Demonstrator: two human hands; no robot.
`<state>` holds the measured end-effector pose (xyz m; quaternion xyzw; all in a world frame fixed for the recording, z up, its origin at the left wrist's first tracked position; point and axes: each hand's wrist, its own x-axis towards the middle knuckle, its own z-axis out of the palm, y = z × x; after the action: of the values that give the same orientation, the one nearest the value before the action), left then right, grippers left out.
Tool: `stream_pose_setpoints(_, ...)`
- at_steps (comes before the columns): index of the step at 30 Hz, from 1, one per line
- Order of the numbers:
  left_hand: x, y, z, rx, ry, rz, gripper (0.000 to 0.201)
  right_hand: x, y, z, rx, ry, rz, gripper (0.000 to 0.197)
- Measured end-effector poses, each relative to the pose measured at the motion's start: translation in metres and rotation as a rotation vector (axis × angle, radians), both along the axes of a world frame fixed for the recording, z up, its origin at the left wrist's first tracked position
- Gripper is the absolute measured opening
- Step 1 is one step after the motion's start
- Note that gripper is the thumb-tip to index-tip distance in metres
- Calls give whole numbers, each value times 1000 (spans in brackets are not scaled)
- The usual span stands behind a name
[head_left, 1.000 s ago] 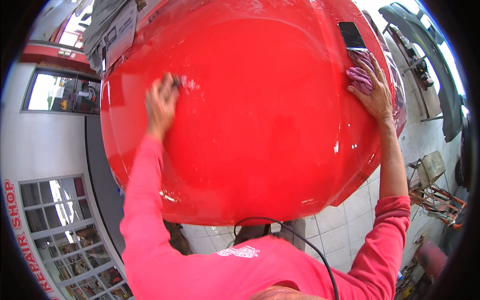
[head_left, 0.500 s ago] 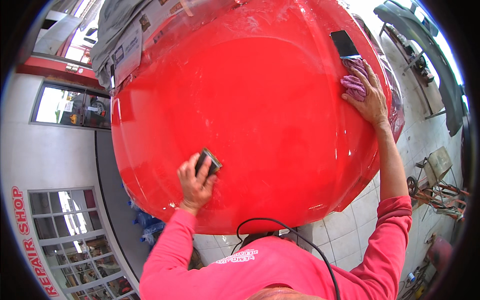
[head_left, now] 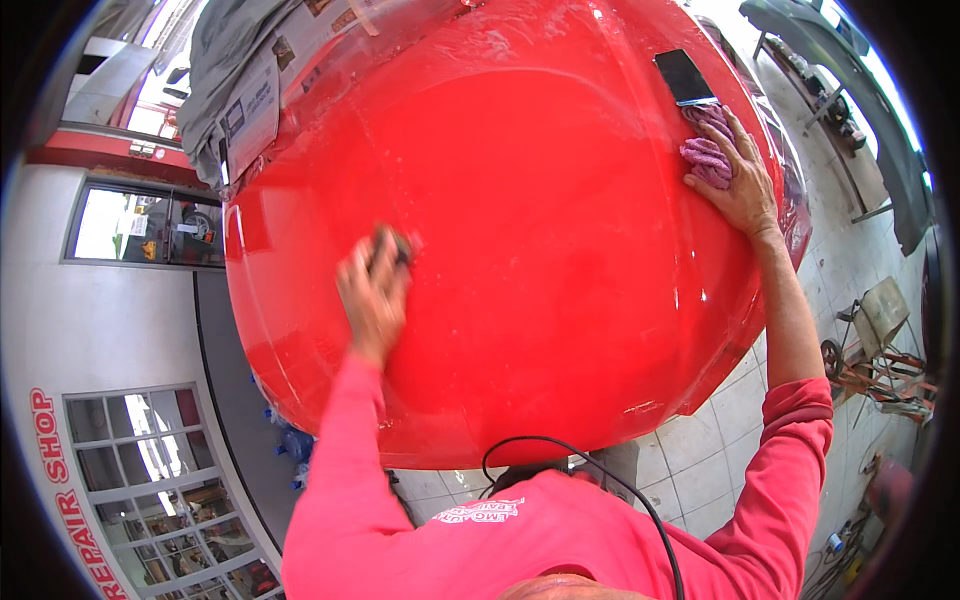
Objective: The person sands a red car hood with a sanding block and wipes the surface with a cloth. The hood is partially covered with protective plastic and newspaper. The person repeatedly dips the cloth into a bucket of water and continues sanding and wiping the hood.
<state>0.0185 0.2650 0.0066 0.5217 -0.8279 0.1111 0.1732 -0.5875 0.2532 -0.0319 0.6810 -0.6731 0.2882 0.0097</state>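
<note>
A glossy red car hood (head_left: 520, 260), wet with streaks and droplets, spreads out in front of me. My left hand (head_left: 375, 300) lies on its left part, fingers closed round a small dark sanding block (head_left: 400, 248) pressed to the paint. Motion blurs the block and fingertips a little. On the hood's right edge rests my right hand (head_left: 748, 185), with a bunched purple cloth (head_left: 708, 160) between its thumb and fingers. Just beyond the cloth lies a dark-screened phone (head_left: 685, 78) on the hood.
Newspaper sheets (head_left: 250, 120) and a grey cover (head_left: 220, 60) mask the hood's far left. A black cable (head_left: 640, 500) loops over my chest. To the right stand a dark bumper-like panel (head_left: 890, 160) on a rack and a wheeled metal frame (head_left: 870, 350). A glazed door (head_left: 160, 480) is at left.
My left hand has slid the sanding block forward and slightly left across the hood. The right hand stays on the cloth at the edge. The view has shifted a little.
</note>
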Motion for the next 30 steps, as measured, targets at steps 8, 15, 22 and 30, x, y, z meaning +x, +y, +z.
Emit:
stream_pose_setpoints(8, 15, -152, 8, 0, 86, -117, 48, 4, 5, 5, -12, -14, 37, 83)
stream_pose_setpoints(15, 12, -286, -3, -51, -96, 348, 52, 1, -7, -7, -53, 6, 37, 81)
stream_pose_setpoints(22, -46, 99, -7, 47, -11, -184, 66, 7, -1, -4, -40, 42, -20, 83)
stream_pose_setpoints(30, 24, -315, 43, -43, -60, 227, 52, 27, -9, 5, -74, -27, 62, 82)
